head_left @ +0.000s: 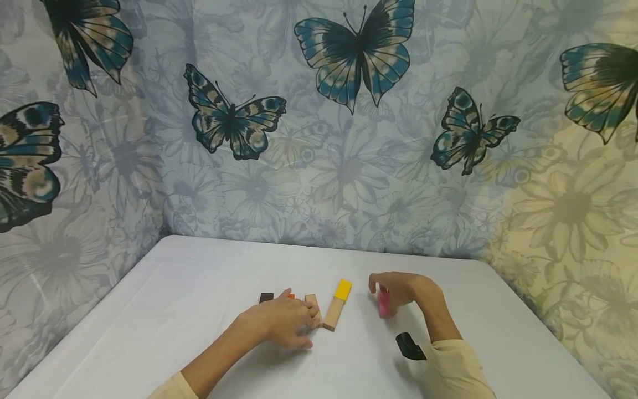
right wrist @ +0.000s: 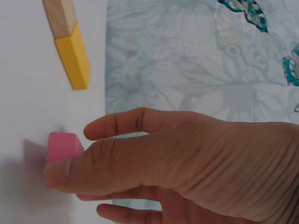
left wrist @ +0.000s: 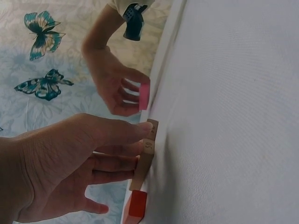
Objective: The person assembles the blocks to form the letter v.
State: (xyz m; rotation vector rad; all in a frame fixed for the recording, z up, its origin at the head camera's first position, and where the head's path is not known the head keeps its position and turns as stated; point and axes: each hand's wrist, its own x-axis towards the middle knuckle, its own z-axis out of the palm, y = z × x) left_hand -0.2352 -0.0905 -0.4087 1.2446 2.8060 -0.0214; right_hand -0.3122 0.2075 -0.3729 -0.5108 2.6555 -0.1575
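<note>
My left hand (head_left: 276, 322) reaches over several small blocks, its fingers nearly straight and spread. Its fingertips are at a plain wooden block (left wrist: 142, 171) with printed numbers. The thumb stands apart from the other fingers. An orange-red block (left wrist: 136, 205) lies beside that hand, partly covered by it in the head view. Further right, my right hand (head_left: 404, 289) pinches a pink block (right wrist: 64, 148) between thumb and fingers, low over the table. Between the hands, a yellow block (head_left: 343, 290) lies end to end with another wooden block (head_left: 334, 314).
A dark block (head_left: 266, 297) lies just beyond the left hand. White cloth covers the table (head_left: 199, 277). A butterfly-patterned curtain (head_left: 324, 183) hangs behind it. A black strap-like piece (head_left: 411, 347) sits by the right wrist.
</note>
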